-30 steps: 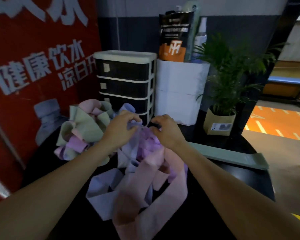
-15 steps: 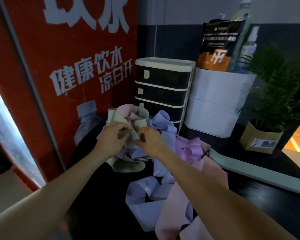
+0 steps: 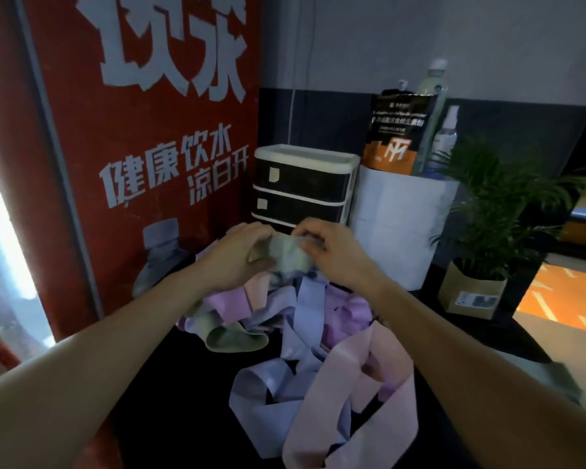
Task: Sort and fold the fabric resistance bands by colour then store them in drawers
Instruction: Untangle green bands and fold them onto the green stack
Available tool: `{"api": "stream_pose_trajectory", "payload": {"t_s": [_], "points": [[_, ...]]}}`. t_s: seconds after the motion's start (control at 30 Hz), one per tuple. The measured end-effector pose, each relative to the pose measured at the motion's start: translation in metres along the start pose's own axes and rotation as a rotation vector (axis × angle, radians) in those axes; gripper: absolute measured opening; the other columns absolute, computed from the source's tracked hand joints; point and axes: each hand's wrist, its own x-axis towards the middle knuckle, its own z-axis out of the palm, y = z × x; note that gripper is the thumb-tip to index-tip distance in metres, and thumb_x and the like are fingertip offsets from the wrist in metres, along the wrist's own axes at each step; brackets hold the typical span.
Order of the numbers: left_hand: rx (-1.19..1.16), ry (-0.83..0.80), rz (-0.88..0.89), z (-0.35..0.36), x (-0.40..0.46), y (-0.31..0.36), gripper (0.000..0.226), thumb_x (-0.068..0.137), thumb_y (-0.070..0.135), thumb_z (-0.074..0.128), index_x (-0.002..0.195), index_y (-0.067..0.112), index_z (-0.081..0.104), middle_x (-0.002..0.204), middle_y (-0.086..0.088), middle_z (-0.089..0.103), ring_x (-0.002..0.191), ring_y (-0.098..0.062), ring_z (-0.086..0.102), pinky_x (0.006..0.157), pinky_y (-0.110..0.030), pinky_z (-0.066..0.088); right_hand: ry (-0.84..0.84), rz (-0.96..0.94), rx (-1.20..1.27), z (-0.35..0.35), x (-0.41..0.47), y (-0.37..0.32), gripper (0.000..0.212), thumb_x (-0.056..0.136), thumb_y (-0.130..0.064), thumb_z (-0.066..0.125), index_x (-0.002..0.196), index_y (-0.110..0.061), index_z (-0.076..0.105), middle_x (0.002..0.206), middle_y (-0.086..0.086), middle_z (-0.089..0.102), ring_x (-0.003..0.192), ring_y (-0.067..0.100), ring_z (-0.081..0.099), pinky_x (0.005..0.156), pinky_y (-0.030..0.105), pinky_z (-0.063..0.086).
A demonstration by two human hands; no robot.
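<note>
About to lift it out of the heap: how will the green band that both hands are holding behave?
Likely floppy: the green band crumples between the left hand and right hand. Probably light, since fingertip pinches hold it up. It may drag neighbours along, as it runs down into the tangled pile.

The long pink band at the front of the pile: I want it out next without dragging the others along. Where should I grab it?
Judging by its pose, take the pink band at its near loop, from the front: that end lies free, while its far end runs under the lavender bands.
</note>
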Motion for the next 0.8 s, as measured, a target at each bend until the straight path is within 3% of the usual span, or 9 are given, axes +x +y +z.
{"api": "stream_pose_trajectory", "payload": {"t_s": [0.1, 0.23, 0.37, 0.5, 0.63, 0.73, 0.8], "points": [[0.047, 0.037, 0.036, -0.001, 0.002, 0.011, 0.015, 0.086, 0.022, 0.064, 0.096, 0.012, 0.059, 0.09, 0.001, 0.056, 0.087, -0.018, 0.048, 0.075, -0.034, 0.04, 0.161, 0.023, -0.003, -0.027, -0.01, 0.002, 0.018, 0.09, -0.002, 0.05, 0.095, -0.007, 0.066, 0.088, 0.0, 0.065, 0.08, 0.011, 0.058, 0.073, 0.019, 0.043], [0.062, 0.056, -0.006, 0.0, 0.002, 0.016, 0.012, 0.086, 0.024, 0.063, 0.083, 0.014, 0.057, 0.082, -0.005, 0.057, 0.079, -0.021, 0.053, 0.067, -0.032, 0.042, 0.378, 0.119, 0.069, -0.053, -0.022, 0.008, 0.016, 0.09, -0.003, 0.052, 0.093, -0.01, 0.066, 0.087, -0.007, 0.062, 0.074, -0.003, 0.054, 0.068, 0.002, 0.039], [0.056, 0.129, -0.079, -0.005, 0.007, 0.034, 0.027, 0.086, 0.036, 0.062, 0.066, 0.03, 0.044, 0.071, 0.005, 0.051, 0.066, -0.013, 0.05, 0.057, -0.028, 0.034, 0.428, 0.155, 0.026, -0.066, -0.035, 0.014, 0.012, 0.091, -0.007, 0.053, 0.095, -0.01, 0.064, 0.086, -0.007, 0.06, 0.073, -0.003, 0.051, 0.065, 0.001, 0.036], [-0.148, 0.386, -0.21, -0.019, 0.016, 0.045, 0.021, 0.086, 0.029, 0.064, 0.07, 0.033, 0.051, 0.076, 0.011, 0.058, 0.072, -0.005, 0.052, 0.061, -0.024, 0.037, 0.328, 0.169, -0.004, -0.073, -0.049, 0.017, 0.008, 0.092, -0.018, 0.056, 0.086, -0.012, 0.057, 0.074, 0.001, 0.057, 0.064, 0.008, 0.048, 0.056, 0.014, 0.034], [-0.289, 0.441, -0.244, -0.024, 0.025, 0.06, 0.026, 0.09, 0.02, 0.059, 0.068, 0.029, 0.048, 0.07, 0.008, 0.051, 0.066, -0.005, 0.044, 0.059, -0.018, 0.032, 0.154, 0.195, 0.009, -0.081, -0.062, 0.016, 0.019, 0.084, -0.029, 0.068, 0.085, -0.013, 0.058, 0.069, -0.001, 0.058, 0.056, 0.002, 0.047, 0.053, 0.012, 0.036], [-0.368, 0.554, -0.37, -0.029, 0.029, 0.066, 0.031, 0.094, 0.01, 0.047, 0.065, 0.021, 0.044, 0.066, 0.004, 0.043, 0.063, -0.008, 0.038, 0.053, -0.015, 0.027, -0.087, 0.259, 0.081, -0.083, -0.077, 0.025, 0.021, 0.072, -0.019, 0.08, 0.08, -0.014, 0.061, 0.065, -0.003, 0.059, 0.049, -0.002, 0.044, 0.053, 0.013, 0.034], [-0.38, 0.556, -0.425, -0.034, 0.027, 0.063, 0.019, 0.094, 0.008, 0.045, 0.078, 0.014, 0.053, 0.073, 0.003, 0.048, 0.07, -0.011, 0.043, 0.056, -0.022, 0.032, -0.141, 0.298, 0.101, -0.082, -0.091, 0.036, 0.019, 0.072, -0.012, 0.08, 0.075, -0.012, 0.061, 0.062, -0.004, 0.057, 0.046, -0.004, 0.042, 0.053, 0.01, 0.035]]}}
